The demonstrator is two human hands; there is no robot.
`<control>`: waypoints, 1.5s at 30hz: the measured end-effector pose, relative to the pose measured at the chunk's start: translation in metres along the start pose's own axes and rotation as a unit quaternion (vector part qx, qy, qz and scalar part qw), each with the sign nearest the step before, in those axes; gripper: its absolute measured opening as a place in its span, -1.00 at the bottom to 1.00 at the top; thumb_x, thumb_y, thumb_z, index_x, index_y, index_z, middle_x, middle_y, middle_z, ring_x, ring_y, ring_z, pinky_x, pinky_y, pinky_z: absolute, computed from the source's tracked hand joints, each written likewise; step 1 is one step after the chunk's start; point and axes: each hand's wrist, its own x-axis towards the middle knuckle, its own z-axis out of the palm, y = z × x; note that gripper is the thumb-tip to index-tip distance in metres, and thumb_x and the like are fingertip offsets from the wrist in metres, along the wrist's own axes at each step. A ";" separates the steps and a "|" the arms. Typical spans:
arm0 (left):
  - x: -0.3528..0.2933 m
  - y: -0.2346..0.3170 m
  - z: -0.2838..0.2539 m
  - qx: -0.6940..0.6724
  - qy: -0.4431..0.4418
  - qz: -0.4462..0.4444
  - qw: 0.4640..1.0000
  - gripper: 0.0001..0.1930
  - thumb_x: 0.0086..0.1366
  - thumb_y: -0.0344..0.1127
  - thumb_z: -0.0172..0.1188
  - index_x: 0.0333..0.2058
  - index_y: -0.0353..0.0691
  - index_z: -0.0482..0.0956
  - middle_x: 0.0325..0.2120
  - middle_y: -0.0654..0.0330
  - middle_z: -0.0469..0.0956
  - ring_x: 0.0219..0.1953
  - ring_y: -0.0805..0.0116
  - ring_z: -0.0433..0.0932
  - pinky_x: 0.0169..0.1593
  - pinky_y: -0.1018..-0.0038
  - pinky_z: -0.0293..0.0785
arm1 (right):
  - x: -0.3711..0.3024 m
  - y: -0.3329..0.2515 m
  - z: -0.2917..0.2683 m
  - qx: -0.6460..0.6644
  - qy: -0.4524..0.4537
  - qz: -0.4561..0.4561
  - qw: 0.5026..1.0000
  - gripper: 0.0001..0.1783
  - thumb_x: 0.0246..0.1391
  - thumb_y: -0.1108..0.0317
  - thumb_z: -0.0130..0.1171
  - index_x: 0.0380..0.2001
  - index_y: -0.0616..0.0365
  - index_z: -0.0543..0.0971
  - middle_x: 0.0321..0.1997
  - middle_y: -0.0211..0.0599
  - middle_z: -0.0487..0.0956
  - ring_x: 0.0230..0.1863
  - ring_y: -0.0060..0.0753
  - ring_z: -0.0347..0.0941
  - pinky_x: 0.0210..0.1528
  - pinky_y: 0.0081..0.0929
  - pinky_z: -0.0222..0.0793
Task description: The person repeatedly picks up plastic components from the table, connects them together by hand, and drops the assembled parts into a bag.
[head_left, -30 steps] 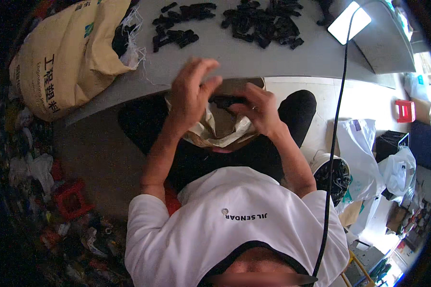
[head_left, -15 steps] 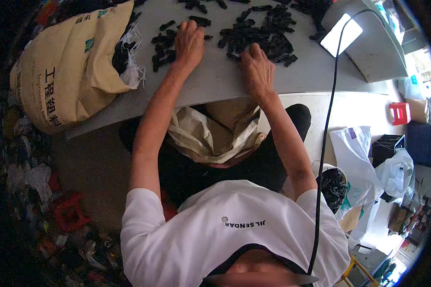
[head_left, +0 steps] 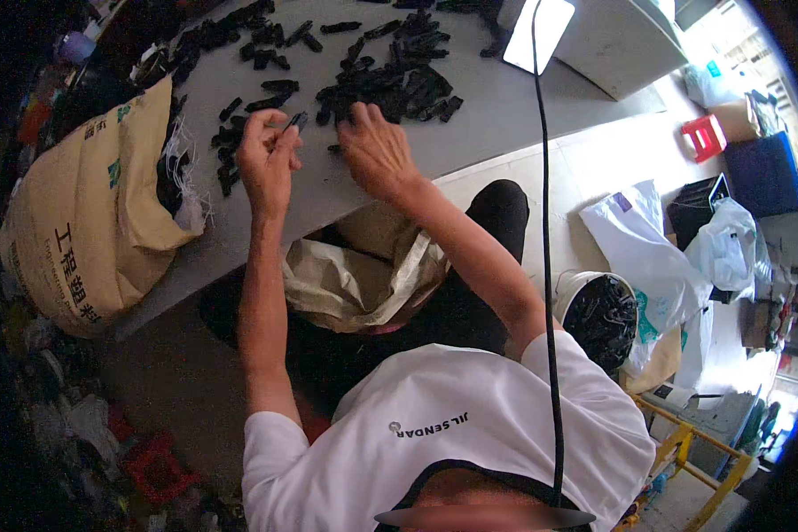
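My left hand point(head_left: 269, 160) is raised a little over the grey table point(head_left: 306, 186), pinching a small black plastic part point(head_left: 297, 122) between thumb and fingers. My right hand point(head_left: 377, 152) bends its fingers down at the near edge of a heap of black plastic parts point(head_left: 403, 89). The fingertips are close together, and what they hold, if anything, is hidden. A smaller cluster of the same parts point(head_left: 226, 146) lies left of my left hand. Between the table edge and my lap, a beige woven sack point(head_left: 346, 288) hangs with its mouth open.
A tan printed sack point(head_left: 97, 213) leans at the table's left. More black parts point(head_left: 266, 40) lie farther back. A lit white panel point(head_left: 538, 35) stands back right, with a black cable point(head_left: 545, 222) running down. A bucket of black parts point(head_left: 598, 319) and a red stool point(head_left: 703, 137) are on the right.
The view has turned and shifted. My left hand has lifted from the small cluster with a black part in its fingers. My right hand stays at the heap's near edge.
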 end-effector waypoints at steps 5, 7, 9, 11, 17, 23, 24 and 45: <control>-0.022 0.009 -0.005 -0.064 0.012 -0.026 0.998 -0.90 0.25 -0.39 0.09 -0.31 -0.30 0.47 -0.58 0.27 0.49 -0.61 0.57 0.41 -0.57 0.64 0.31 | 0.012 -0.003 0.001 -0.004 -0.029 -0.074 0.997 -0.81 -0.25 0.40 0.15 -0.44 0.16 0.54 -0.28 -0.15 0.43 -0.20 -0.16 0.39 -0.43 -0.39 0.41; -0.032 0.011 -0.007 -0.089 0.030 -0.028 0.995 -0.91 0.24 -0.42 0.10 -0.33 -0.32 0.49 -0.55 0.26 0.50 -0.56 0.55 0.43 -0.52 0.62 0.34 | 0.016 -0.005 0.000 -0.014 -0.047 -0.083 0.995 -0.81 -0.24 0.41 0.15 -0.43 0.15 0.54 -0.30 -0.16 0.45 -0.24 -0.14 0.42 -0.42 -0.37 0.42; -0.041 0.012 -0.008 -0.110 0.028 -0.059 0.992 -0.90 0.21 -0.45 0.10 -0.30 -0.32 0.50 -0.53 0.26 0.50 -0.53 0.54 0.44 -0.47 0.61 0.36 | 0.014 -0.002 -0.004 0.161 -0.026 0.004 0.987 -0.75 -0.24 0.50 0.14 -0.36 0.16 0.54 -0.35 -0.12 0.51 -0.35 -0.08 0.49 -0.39 -0.29 0.45; -0.049 0.014 -0.007 -0.129 0.030 -0.092 0.987 -0.88 0.19 -0.47 0.11 -0.28 -0.33 0.50 -0.52 0.26 0.51 -0.50 0.53 0.45 -0.42 0.59 0.38 | 0.008 0.005 -0.013 0.305 0.010 0.033 0.952 -0.73 -0.20 0.58 0.11 -0.30 0.21 0.52 -0.37 -0.16 0.53 -0.39 -0.20 0.51 -0.39 -0.37 0.46; -0.067 0.025 0.006 -0.143 -0.039 -0.146 0.978 -0.74 0.08 -0.55 0.16 -0.20 -0.34 0.49 -0.38 0.23 0.53 -0.36 0.49 0.49 -0.21 0.56 0.43 | -0.021 -0.001 -0.047 0.714 -0.028 0.168 0.679 -0.71 -0.04 0.66 0.07 -0.18 0.27 0.49 -0.38 -0.23 0.57 -0.47 -0.50 0.51 -0.40 -0.54 0.49; -0.080 0.033 0.015 -0.240 -0.086 -0.149 0.956 -0.77 0.12 -0.49 0.19 -0.21 -0.30 0.49 -0.36 0.25 0.53 -0.34 0.53 0.50 -0.23 0.59 0.44 | -0.050 -0.011 -0.041 0.505 0.072 0.009 0.860 -0.68 -0.16 0.53 0.25 -0.23 0.19 0.51 -0.50 -0.27 0.48 -0.46 -0.34 0.48 -0.43 -0.53 0.44; -0.081 0.032 0.013 -0.225 -0.106 -0.160 0.955 -0.79 0.14 -0.49 0.18 -0.20 -0.29 0.49 -0.34 0.26 0.52 -0.34 0.54 0.50 -0.25 0.60 0.44 | -0.054 -0.013 -0.042 0.513 0.078 0.012 0.855 -0.67 -0.19 0.50 0.27 -0.26 0.18 0.51 -0.47 -0.25 0.46 -0.43 -0.30 0.46 -0.41 -0.50 0.43; -0.106 0.068 0.011 0.101 -0.119 0.124 0.980 -0.76 0.21 -0.35 0.11 -0.17 -0.31 0.41 -0.26 0.07 0.39 -0.20 0.19 0.44 -0.13 0.37 0.37 | -0.075 -0.013 -0.082 0.456 0.054 -0.055 0.887 -0.79 -0.13 0.48 0.28 -0.43 0.32 0.47 -0.20 -0.16 0.46 -0.36 -0.44 0.46 -0.37 -0.59 0.42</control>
